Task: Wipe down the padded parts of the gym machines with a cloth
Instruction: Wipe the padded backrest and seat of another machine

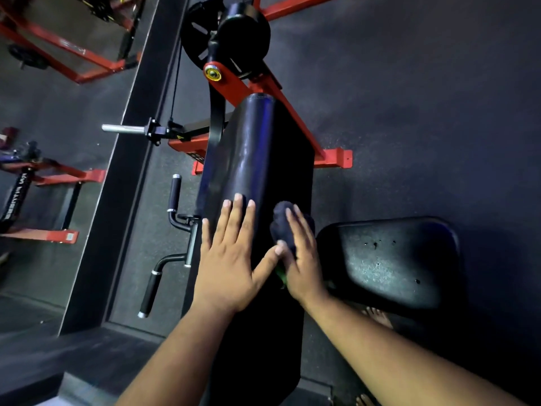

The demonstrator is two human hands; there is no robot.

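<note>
We press the dark cloth (pixel 288 227) against the long black arm pad (pixel 248 177) of the red-framed machine, along the pad's right edge and near its lower half. Our right hand (pixel 301 259) lies over the cloth, fingers curled on it, thumb tucked at its lower side; something green shows under the palm, too hidden to tell what. Our left hand (pixel 229 256) rests flat on the pad just beside it, fingers straight and spread, thumb reaching toward the right hand. Off the pad's right edge sits the black seat pad (pixel 389 259). Off the left edge stand two black-gripped handles (pixel 164 244). Beyond the pad's far end hangs a weight plate (pixel 225 36).
</note>
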